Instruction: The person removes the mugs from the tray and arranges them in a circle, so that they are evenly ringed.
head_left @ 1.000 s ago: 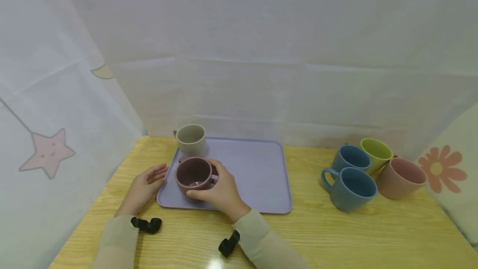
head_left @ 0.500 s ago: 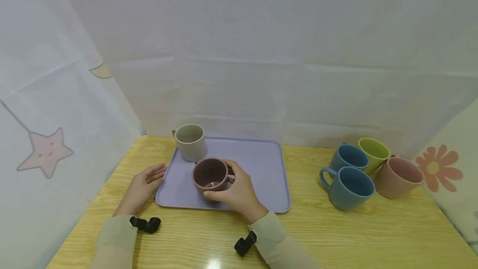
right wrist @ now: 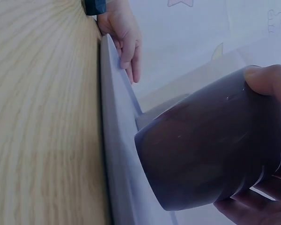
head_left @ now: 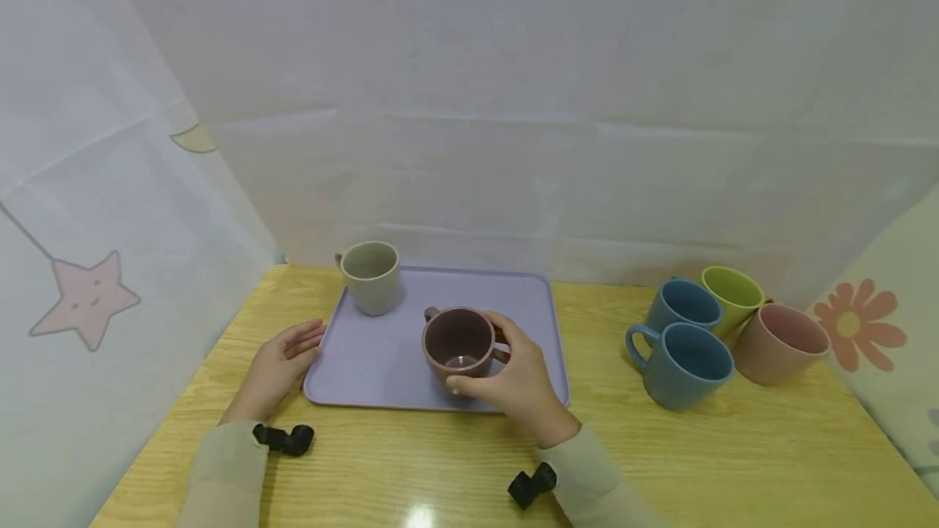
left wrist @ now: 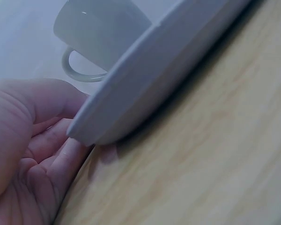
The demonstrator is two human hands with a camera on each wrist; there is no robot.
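In the head view, my right hand (head_left: pixel 521 377) grips a dark brown mug (head_left: pixel 458 341) from its right side, thumb at the near rim and fingers behind. One handle juts from the mug's far left, and a handle-like loop shows by the fingers. The mug is upright, low over the lilac tray (head_left: pixel 367 369); the right wrist view has its base (right wrist: pixel 150 173) close to the tray surface. My left hand (head_left: pixel 282 361) lies at the tray's left edge with relaxed fingers, its fingertips right at the rim in the left wrist view. A pale grey mug (head_left: pixel 372 283) stands in the tray's far left corner.
On the wooden table (head_left: pixel 411 471), right of the tray, several mugs cluster: a front blue mug (head_left: pixel 685 373), a second blue mug (head_left: pixel 682 304), a yellow-green mug (head_left: pixel 734 292) and a pink mug (head_left: pixel 781 345). White printed cloth (head_left: pixel 469 104) hangs behind and at the sides.
The right hand has carried the brown mug rightward, from in front of the grey mug to the middle front of the tray. The left hand has stayed at the tray's left edge.
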